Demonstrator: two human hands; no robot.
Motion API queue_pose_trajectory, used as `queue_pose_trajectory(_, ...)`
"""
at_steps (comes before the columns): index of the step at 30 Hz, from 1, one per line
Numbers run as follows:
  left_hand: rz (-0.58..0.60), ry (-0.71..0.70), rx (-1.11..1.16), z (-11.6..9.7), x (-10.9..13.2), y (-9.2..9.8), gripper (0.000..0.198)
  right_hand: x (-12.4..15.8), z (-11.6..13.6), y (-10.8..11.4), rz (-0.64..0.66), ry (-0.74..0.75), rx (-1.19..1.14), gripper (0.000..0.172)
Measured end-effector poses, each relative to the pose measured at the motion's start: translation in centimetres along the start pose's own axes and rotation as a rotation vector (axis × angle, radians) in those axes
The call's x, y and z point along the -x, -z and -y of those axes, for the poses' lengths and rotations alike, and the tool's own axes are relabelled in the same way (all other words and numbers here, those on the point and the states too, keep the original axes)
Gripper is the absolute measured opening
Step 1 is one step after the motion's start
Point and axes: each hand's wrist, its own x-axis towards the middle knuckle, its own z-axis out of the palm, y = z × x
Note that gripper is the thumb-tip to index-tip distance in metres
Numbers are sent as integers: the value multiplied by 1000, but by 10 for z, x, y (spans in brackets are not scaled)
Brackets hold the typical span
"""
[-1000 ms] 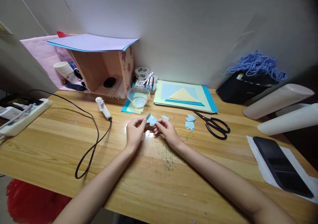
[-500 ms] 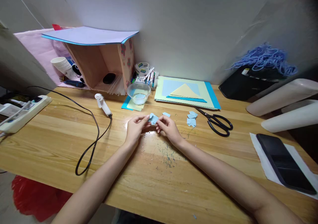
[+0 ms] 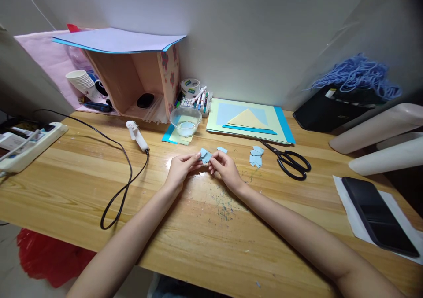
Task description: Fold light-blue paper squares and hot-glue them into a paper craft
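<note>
Between my two hands is a small light-blue piece of cut paper (image 3: 205, 156), with creases or overlapping parts. My left hand (image 3: 183, 168) pinches its left side between thumb and fingers. On the right edge, the fingertips of my right hand (image 3: 225, 169) are closed on the same piece. Just behind the right hand, a loose blue paper piece (image 3: 222, 149) lies on the wooden table (image 3: 198, 236). Farther right rest several more blue cut pieces (image 3: 255, 156), close to black-handled scissors (image 3: 291, 162).
A clear plastic bowl (image 3: 185, 124) with blue paper inside stands behind my hands. A stack of coloured paper (image 3: 214, 128) lies near the wall. To the left is a white glue gun (image 3: 137, 136) with a looping black cord. A phone (image 3: 378, 214) lies at right.
The camera view has shifted slightly. Both hands keep hold of the blue paper piece, in nearly the same pose; little else differs.
</note>
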Motion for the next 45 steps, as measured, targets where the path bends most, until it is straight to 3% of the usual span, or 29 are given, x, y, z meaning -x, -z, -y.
queue_pose_trajectory(7,-32,-47,5,8,0,0,34,0,-3,0,45,-22,-30,28)
queue_pose_trajectory(17,46,-18,-84,2,2,1,41,0,1,0,53,-2,62,33)
queue_pose_trajectory(45,-31,-59,-145,7,3,0,36,1,5,2,147,48,169,29)
